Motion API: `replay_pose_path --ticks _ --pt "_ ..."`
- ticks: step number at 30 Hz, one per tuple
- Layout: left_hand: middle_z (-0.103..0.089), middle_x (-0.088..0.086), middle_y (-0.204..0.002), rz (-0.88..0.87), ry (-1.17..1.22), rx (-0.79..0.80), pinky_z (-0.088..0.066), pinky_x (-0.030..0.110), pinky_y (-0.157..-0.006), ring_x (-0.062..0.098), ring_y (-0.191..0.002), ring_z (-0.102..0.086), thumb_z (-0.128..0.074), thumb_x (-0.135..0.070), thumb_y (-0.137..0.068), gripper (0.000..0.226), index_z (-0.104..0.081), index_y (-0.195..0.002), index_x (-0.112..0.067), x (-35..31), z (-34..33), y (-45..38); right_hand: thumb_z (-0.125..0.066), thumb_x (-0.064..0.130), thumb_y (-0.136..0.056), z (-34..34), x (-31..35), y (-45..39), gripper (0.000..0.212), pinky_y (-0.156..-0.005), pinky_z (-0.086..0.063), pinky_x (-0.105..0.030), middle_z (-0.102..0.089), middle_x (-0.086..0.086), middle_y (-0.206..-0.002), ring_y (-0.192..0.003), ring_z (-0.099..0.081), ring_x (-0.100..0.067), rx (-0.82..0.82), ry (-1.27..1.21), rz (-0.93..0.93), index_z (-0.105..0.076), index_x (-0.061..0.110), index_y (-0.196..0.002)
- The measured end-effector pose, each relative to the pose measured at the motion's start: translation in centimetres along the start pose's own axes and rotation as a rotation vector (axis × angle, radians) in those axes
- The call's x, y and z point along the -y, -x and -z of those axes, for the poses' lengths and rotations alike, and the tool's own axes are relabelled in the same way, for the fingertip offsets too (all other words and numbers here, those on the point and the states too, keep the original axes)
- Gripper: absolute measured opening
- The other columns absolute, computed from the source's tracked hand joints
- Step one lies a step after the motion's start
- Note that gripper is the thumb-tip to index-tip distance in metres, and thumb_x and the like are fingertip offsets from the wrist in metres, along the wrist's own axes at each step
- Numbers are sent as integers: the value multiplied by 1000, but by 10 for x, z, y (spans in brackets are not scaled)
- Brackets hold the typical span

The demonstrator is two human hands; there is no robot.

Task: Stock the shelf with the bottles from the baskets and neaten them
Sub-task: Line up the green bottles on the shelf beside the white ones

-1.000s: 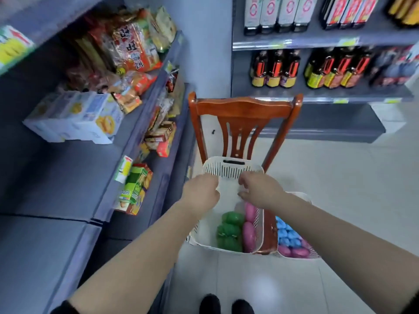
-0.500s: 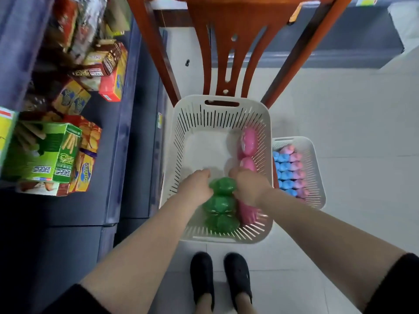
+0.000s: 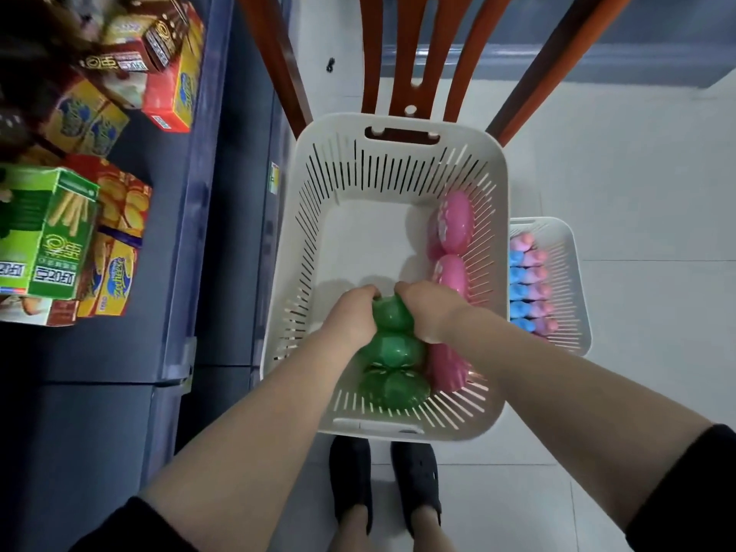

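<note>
No legible text on boxes (image 3: 47, 233)

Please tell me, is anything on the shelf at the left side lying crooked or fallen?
Yes. On the blue shelf the snack boxes are untidy: the red box sits turned at an angle near the edge, the brown box lies tilted on top of others, and the green box is skewed against its neighbours.
</note>
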State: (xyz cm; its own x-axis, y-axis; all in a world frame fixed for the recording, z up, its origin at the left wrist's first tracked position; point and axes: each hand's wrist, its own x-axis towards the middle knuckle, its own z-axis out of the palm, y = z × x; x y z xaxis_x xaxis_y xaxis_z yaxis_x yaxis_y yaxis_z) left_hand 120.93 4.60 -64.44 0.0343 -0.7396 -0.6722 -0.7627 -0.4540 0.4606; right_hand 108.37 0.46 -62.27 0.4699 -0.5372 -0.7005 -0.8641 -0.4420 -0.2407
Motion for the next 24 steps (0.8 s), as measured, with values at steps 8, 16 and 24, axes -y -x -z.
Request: replay_pose_path --ticks 8,16,24 --pt "-59 9 -111 -135 51 -121 -42 26 -83 24 -101 -56 -69 -5 -76 44 -57 -118 -9 -29 65 63 -66 14 -76 53 13 60 43 -86 -47 -33 -65 -4 -99 -94 -61 -25 -157 -275 70 -53 14 -117" --pt "-61 5 -98 -318 105 -304 -46 28 -79 21 -91 -59 -83 -14 -66 52 -62 -112 -7 -77 161 187 -82 13 -67 157 52 182 61 -89 -41 -20 -59 2 -107 -99 -55 -13 -313 -551 225 -56 13 -123" --pt "-64 -3 -90 -528 204 -603 -42 14 -69 -3 -71 -58 -80 -10 -70 41 -64 -108 -10 -119 243 332 -81 1 -66 249 108 302 39 -91 -51 -29 -69 -3 -100 -92 -65 -15 -495 -781 527 -65 22 -95"
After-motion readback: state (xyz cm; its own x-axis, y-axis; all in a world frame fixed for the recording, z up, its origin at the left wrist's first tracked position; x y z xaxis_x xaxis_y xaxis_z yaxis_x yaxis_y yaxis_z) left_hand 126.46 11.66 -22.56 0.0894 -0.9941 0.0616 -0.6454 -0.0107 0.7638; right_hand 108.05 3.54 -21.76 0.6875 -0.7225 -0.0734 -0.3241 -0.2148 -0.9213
